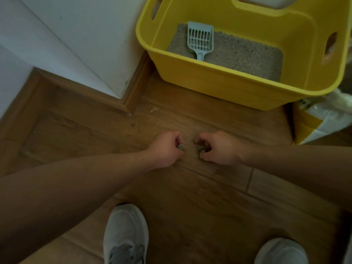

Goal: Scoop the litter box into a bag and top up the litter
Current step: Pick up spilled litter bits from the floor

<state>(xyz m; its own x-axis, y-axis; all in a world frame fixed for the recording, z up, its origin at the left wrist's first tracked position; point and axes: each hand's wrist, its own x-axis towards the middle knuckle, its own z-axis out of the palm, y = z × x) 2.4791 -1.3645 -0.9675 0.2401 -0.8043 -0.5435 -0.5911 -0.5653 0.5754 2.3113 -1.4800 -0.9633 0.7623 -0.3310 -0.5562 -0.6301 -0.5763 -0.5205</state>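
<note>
The yellow litter box (209, 86) holds grey litter (240, 54) and a pale-blue scoop (200, 40).

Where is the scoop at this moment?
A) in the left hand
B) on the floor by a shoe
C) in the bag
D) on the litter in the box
D: the scoop lies on the litter inside the box, while the left hand and the right hand each pinch a clump at the floor.
</note>
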